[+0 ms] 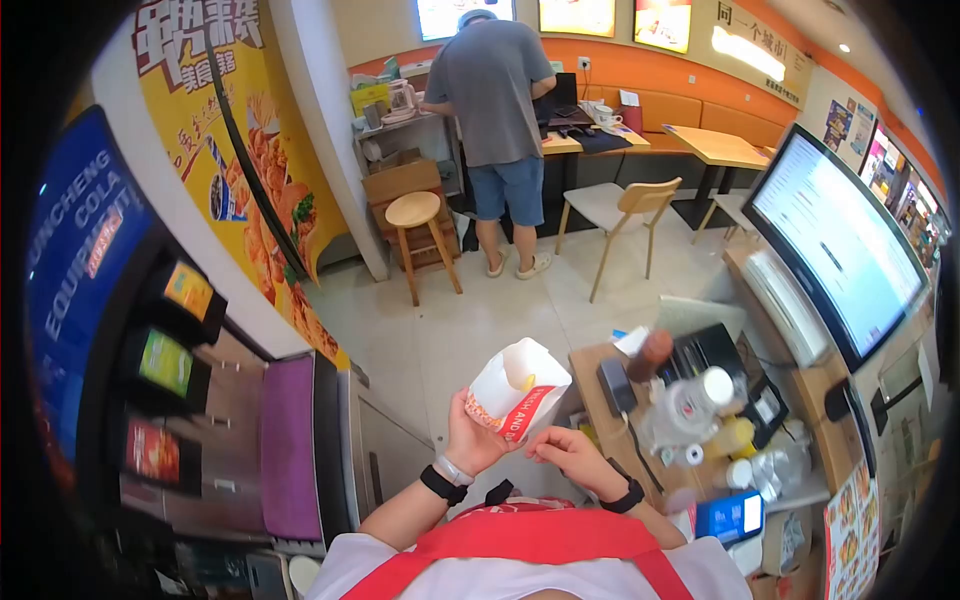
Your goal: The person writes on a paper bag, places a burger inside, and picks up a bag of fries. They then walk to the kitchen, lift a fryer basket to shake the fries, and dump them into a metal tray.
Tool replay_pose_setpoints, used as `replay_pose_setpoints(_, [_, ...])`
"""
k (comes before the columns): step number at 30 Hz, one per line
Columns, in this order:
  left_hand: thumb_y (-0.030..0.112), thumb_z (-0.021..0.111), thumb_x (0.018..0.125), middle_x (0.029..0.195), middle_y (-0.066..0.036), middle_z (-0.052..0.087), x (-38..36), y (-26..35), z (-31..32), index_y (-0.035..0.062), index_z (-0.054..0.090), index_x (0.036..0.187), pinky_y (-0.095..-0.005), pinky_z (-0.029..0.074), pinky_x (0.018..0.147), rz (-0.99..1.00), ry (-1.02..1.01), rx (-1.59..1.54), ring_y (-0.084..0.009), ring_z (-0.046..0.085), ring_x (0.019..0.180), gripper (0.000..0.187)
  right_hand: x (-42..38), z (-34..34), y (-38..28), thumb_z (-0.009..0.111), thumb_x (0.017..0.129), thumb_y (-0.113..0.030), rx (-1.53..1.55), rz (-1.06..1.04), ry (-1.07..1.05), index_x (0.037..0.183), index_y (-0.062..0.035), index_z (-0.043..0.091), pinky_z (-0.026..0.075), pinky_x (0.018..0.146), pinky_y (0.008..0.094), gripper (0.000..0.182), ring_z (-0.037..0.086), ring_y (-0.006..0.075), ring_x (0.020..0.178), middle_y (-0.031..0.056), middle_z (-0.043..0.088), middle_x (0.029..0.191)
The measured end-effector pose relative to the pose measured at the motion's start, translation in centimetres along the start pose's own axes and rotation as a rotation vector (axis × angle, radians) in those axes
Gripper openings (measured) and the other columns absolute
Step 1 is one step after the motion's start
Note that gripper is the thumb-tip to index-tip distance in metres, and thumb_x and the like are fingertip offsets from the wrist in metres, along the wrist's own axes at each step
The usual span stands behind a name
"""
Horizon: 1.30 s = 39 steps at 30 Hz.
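My left hand [472, 444] is wrapped around the lower part of a white paper snack bag [520, 386] with red and orange print. The bag's mouth is open and faces away from me, and a bit of yellow food shows inside. Close to the bag's lower right corner, my right hand [578, 460] has its fingers curled together. Whether those fingers touch the bag or pinch something small cannot be made out. Both wrists wear dark bands.
On the left stands a drink dispenser with a purple tray [290, 450]. A wooden counter [590, 385] on the right holds bottles, a phone [730, 515] and a monitor [840, 240]. Ahead are a stool [413, 210], a chair [625, 200] and a person [500, 100] facing away.
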State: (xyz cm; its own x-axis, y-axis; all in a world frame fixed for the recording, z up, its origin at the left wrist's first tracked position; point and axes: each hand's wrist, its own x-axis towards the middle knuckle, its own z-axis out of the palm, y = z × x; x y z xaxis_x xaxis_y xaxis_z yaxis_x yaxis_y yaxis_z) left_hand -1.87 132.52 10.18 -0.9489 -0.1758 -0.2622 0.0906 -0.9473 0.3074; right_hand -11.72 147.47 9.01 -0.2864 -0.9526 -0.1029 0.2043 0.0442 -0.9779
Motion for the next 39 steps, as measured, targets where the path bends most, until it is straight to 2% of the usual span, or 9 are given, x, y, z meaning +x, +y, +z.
replay_pose_setpoints(6, [0.050, 0.032, 0.073, 0.118, -0.003, 0.041, 8.0, 8.5, -0.8, 0.0193, 0.039, 0.116, -0.0445, 0.031, 0.080, -0.081, 0.059, -0.007, -0.0222, 0.040, 0.104, 0.053, 9.4, -4.5, 1.4, 0.048, 0.080, -0.009, 0.130, 0.137, 0.155, 0.085, 0.0003, 0.054, 0.041, 0.066, 0.0206, 0.012, 0.052, 0.0092, 0.071, 0.0055, 0.057, 0.078])
replay_pose_setpoints(10, [0.051, 0.033, 0.073, 0.117, -0.003, 0.042, 13.9, 14.7, -2.1, 0.0198, 0.039, 0.115, -0.0451, 0.030, 0.080, -0.061, 0.057, 0.004, -0.0223, 0.040, 0.104, 0.053, 17.0, -7.4, 1.7, 0.048, 0.081, -0.009, 0.247, 0.179, 0.190, 0.086, -0.0010, 0.054, 0.042, 0.066, 0.0218, 0.011, 0.053, 0.0105, 0.070, 0.0062, 0.058, 0.079])
replay_pose_setpoints(16, [0.053, 0.032, 0.072, 0.117, -0.003, 0.042, 21.4, 26.2, -2.3, 0.0197, 0.041, 0.115, -0.0440, 0.030, 0.080, 0.007, 0.126, 0.014, -0.0219, 0.041, 0.103, 0.055, 31.6, -11.8, -2.1, 0.048, 0.080, -0.008, 0.213, 0.070, 0.208, 0.085, -0.0017, 0.054, 0.042, 0.066, 0.0219, 0.010, 0.052, 0.0102, 0.071, 0.0052, 0.057, 0.077])
replay_pose_setpoints(19, [0.053, 0.033, 0.072, 0.118, -0.003, 0.041, 23.5, 31.9, -3.0, 0.0197, 0.040, 0.115, -0.0450, 0.027, 0.082, 0.114, 0.166, -0.007, -0.0227, 0.040, 0.105, 0.055, 39.2, -12.1, -4.2, 0.047, 0.080, -0.007, 0.087, 0.147, 0.187, 0.082, -0.0007, 0.055, 0.041, 0.065, 0.0211, 0.010, 0.052, 0.0096, 0.071, 0.0042, 0.057, 0.077])
replay_pose_setpoints(22, [0.050, 0.036, 0.071, 0.115, -0.004, 0.043, 24.7, 37.1, -6.2, 0.0193, 0.041, 0.113, -0.0432, 0.032, 0.077, 0.211, 0.203, -0.131, -0.0230, 0.042, 0.101, 0.052, 46.7, -10.9, -5.6, 0.048, 0.080, -0.007, 0.014, 0.164, 0.018, 0.082, -0.0006, 0.055, 0.041, 0.066, 0.0211, 0.010, 0.052, 0.0087, 0.071, 0.0034, 0.056, 0.076])
replay_pose_setpoints(25, [0.051, 0.034, 0.072, 0.116, -0.003, 0.043, 26.1, 43.2, -9.8, 0.0193, 0.041, 0.113, -0.0444, 0.030, 0.080, 0.293, 0.198, -0.190, -0.0234, 0.041, 0.101, 0.053, 54.8, -9.0, -5.8, 0.048, 0.080, -0.008, -0.063, 0.155, -0.107, 0.083, -0.0004, 0.055, 0.041, 0.066, 0.0211, 0.010, 0.051, 0.0083, 0.071, 0.0028, 0.056, 0.076])
replay_pose_setpoints(33, [0.050, 0.033, 0.072, 0.111, -0.004, 0.044, 27.0, 63.2, -15.1, 0.0199, 0.042, 0.110, -0.0439, 0.031, 0.076, 0.550, 0.285, -0.215, -0.0221, 0.041, 0.097, 0.049, 74.6, 0.6, -6.9, 0.048, 0.082, -0.011, -0.088, 0.213, -0.266, 0.085, -0.0008, 0.055, 0.041, 0.065, 0.0205, 0.013, 0.051, 0.0077, 0.072, 0.0017, 0.055, 0.076])
replay_pose_setpoints(36, [0.053, 0.035, 0.070, 0.113, -0.002, 0.043, 26.2, 69.5, -16.7, 0.0201, 0.042, 0.111, -0.0436, 0.031, 0.076, 0.617, 0.304, -0.222, -0.0223, 0.040, 0.099, 0.053, 82.3, 3.0, -6.7, 0.048, 0.081, -0.012, -0.155, 0.139, -0.415, 0.082, -0.0012, 0.054, 0.041, 0.065, 0.0206, 0.013, 0.051, 0.0076, 0.073, 0.0010, 0.055, 0.075])
replay_pose_setpoints(39, [0.053, 0.036, 0.071, 0.115, -0.003, 0.043, 25.3, 74.8, -19.6, 0.0206, 0.041, 0.114, -0.0446, 0.035, 0.073, 0.675, 0.221, -0.225, -0.0230, 0.041, 0.101, 0.054, 89.3, 5.9, -6.8, 0.048, 0.081, -0.011, -0.119, 0.109, -0.444, 0.082, -0.0006, 0.054, 0.041, 0.065, 0.0207, 0.012, 0.051, 0.0076, 0.073, 0.0012, 0.055, 0.075])
